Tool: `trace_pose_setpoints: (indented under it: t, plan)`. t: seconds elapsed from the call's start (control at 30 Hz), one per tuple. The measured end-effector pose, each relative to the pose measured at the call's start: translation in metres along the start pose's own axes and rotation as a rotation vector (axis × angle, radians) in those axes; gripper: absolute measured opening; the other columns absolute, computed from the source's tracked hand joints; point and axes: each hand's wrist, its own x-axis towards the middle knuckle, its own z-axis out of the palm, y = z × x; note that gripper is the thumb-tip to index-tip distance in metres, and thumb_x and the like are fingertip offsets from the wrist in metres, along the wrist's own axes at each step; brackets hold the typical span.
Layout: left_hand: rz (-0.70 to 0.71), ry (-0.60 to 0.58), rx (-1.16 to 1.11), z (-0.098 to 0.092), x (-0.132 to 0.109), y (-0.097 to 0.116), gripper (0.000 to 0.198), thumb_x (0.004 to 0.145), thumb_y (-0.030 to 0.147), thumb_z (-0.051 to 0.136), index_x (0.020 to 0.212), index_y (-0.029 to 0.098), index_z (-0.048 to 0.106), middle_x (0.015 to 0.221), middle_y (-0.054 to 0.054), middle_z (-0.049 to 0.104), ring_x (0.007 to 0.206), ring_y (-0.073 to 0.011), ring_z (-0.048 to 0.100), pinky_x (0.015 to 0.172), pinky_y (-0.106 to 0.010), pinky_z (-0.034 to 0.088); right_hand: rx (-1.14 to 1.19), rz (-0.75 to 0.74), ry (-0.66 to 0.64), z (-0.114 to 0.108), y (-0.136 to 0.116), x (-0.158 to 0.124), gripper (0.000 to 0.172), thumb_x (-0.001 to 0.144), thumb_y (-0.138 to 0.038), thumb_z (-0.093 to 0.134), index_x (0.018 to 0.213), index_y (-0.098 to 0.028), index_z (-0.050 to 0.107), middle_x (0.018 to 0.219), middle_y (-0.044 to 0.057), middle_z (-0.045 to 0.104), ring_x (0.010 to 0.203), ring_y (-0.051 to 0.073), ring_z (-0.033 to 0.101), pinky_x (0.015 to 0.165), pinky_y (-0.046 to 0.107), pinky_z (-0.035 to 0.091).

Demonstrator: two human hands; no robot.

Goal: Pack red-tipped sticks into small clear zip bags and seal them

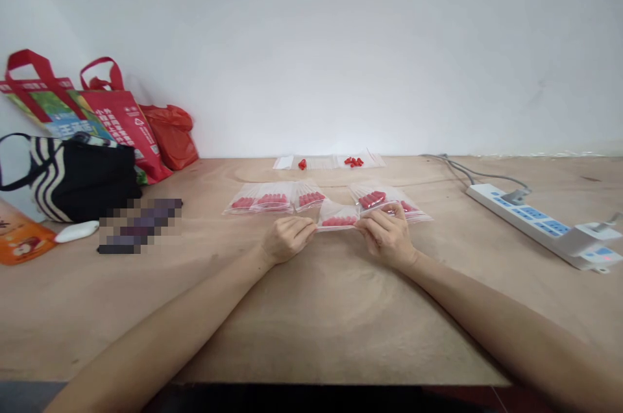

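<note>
A clear zip bag [335, 210] holding a row of small red pieces is stretched between my two hands, its near edge toward me. My left hand [289, 239] pinches the bag's left corner, and my right hand [388, 235] pinches its right corner. Just beyond lie more filled clear bags: a left group [263, 197], a single bag [309, 196] in the middle, and a right group [370, 196] partly hidden behind my right hand. What exactly the red pieces are cannot be made out.
At the back by the wall lie clear bags [321, 162] with loose red pieces [354, 162] on them. A white power strip [530, 221] with cords lies right. Shopping bags [117, 121], a black bag [87, 179], a white object [76, 232] and a blurred-out dark item [141, 228] are left.
</note>
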Motion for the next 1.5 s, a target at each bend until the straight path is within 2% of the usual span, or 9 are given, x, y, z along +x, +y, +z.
trace_pose_setpoints:
  t: [0.17, 0.3, 0.4, 0.57, 0.83, 1.1, 1.17, 1.3, 1.5]
  plan:
    - [-0.024, 0.014, -0.022, 0.0, 0.0, 0.001, 0.012, 0.084, 0.012, 0.046, 0.078, 0.014, 0.057, 0.071, -0.002, 0.066, 0.062, -0.0112, 0.063, 0.055, -0.02, 0.05, -0.023, 0.001, -0.058, -0.003, 0.008, -0.003, 0.005, 0.079, -0.018, 0.052, 0.076, -0.016, 0.056, 0.071, 0.001, 0.063, 0.064, 0.011, 0.053, 0.071, 0.03, 0.03]
    - [-0.027, 0.022, -0.058, 0.0, 0.001, 0.007, 0.011, 0.083, 0.012, 0.047, 0.079, 0.014, 0.057, 0.071, -0.002, 0.066, 0.061, -0.0108, 0.062, 0.054, -0.02, 0.05, -0.026, -0.057, -0.19, 0.002, 0.004, -0.003, 0.025, 0.078, -0.025, 0.053, 0.101, -0.016, 0.057, 0.09, 0.006, 0.064, 0.071, 0.014, 0.055, 0.064, 0.028, 0.034]
    - [0.002, 0.013, -0.144, -0.001, 0.002, 0.011, 0.009, 0.081, 0.013, 0.049, 0.078, 0.016, 0.056, 0.071, -0.001, 0.066, 0.061, -0.0102, 0.061, 0.057, -0.021, 0.05, -0.039, -0.1, -0.208, 0.008, 0.0, -0.004, 0.025, 0.079, -0.014, 0.048, 0.1, -0.021, 0.06, 0.087, 0.002, 0.065, 0.065, 0.011, 0.055, 0.059, 0.027, 0.035]
    - [-0.172, -0.028, -0.268, 0.001, 0.0, 0.005, 0.009, 0.077, 0.023, 0.053, 0.082, 0.016, 0.057, 0.08, -0.005, 0.064, 0.078, -0.0164, 0.061, 0.071, -0.029, 0.051, 0.076, 0.0, -0.042, 0.004, 0.01, -0.007, 0.035, 0.077, -0.004, 0.043, 0.103, -0.021, 0.06, 0.093, 0.003, 0.064, 0.07, 0.01, 0.059, 0.058, 0.022, 0.043]
    - [-0.518, -0.263, -0.023, 0.024, -0.007, -0.02, 0.036, 0.076, 0.029, 0.051, 0.108, 0.013, 0.054, 0.11, -0.012, 0.055, 0.107, -0.0266, 0.047, 0.095, -0.043, 0.036, 0.095, 0.302, 0.226, -0.011, 0.064, -0.004, 0.033, 0.08, -0.015, 0.046, 0.108, -0.027, 0.06, 0.098, 0.006, 0.061, 0.087, 0.016, 0.059, 0.074, 0.029, 0.05]
    - [-0.581, -0.488, -0.011, 0.043, -0.005, -0.029, 0.036, 0.078, 0.033, 0.049, 0.11, 0.018, 0.054, 0.114, -0.008, 0.057, 0.11, -0.0228, 0.049, 0.099, -0.043, 0.031, 0.083, 0.374, -0.178, 0.005, 0.101, -0.041, 0.028, 0.081, -0.031, 0.045, 0.098, -0.02, 0.065, 0.093, 0.007, 0.062, 0.083, 0.017, 0.059, 0.072, 0.032, 0.047]
    - [-0.544, -0.471, -0.034, 0.048, -0.005, -0.032, 0.027, 0.08, 0.026, 0.046, 0.103, 0.018, 0.058, 0.107, -0.008, 0.062, 0.103, -0.0225, 0.054, 0.096, -0.046, 0.034, -0.018, 0.345, -0.222, 0.002, 0.1, -0.042, 0.027, 0.076, -0.037, 0.053, 0.094, -0.02, 0.066, 0.09, 0.007, 0.063, 0.083, 0.02, 0.057, 0.073, 0.035, 0.044]
    - [-0.462, -0.379, -0.075, 0.055, -0.008, -0.037, 0.025, 0.083, 0.016, 0.039, 0.092, 0.014, 0.063, 0.097, -0.01, 0.066, 0.087, -0.0221, 0.062, 0.084, -0.044, 0.044, -0.199, 0.277, -0.092, -0.004, 0.085, -0.031, 0.02, 0.073, -0.035, 0.059, 0.086, -0.021, 0.066, 0.086, 0.006, 0.063, 0.084, 0.022, 0.054, 0.074, 0.037, 0.036]
    - [-0.384, -0.351, -0.154, 0.042, -0.006, -0.024, 0.024, 0.085, 0.018, 0.041, 0.088, 0.017, 0.064, 0.089, -0.004, 0.069, 0.08, -0.0166, 0.064, 0.07, -0.028, 0.051, -0.011, 0.148, -0.133, 0.013, 0.028, -0.014, 0.021, 0.076, -0.028, 0.056, 0.094, -0.019, 0.062, 0.088, 0.006, 0.06, 0.08, 0.017, 0.053, 0.069, 0.031, 0.037]
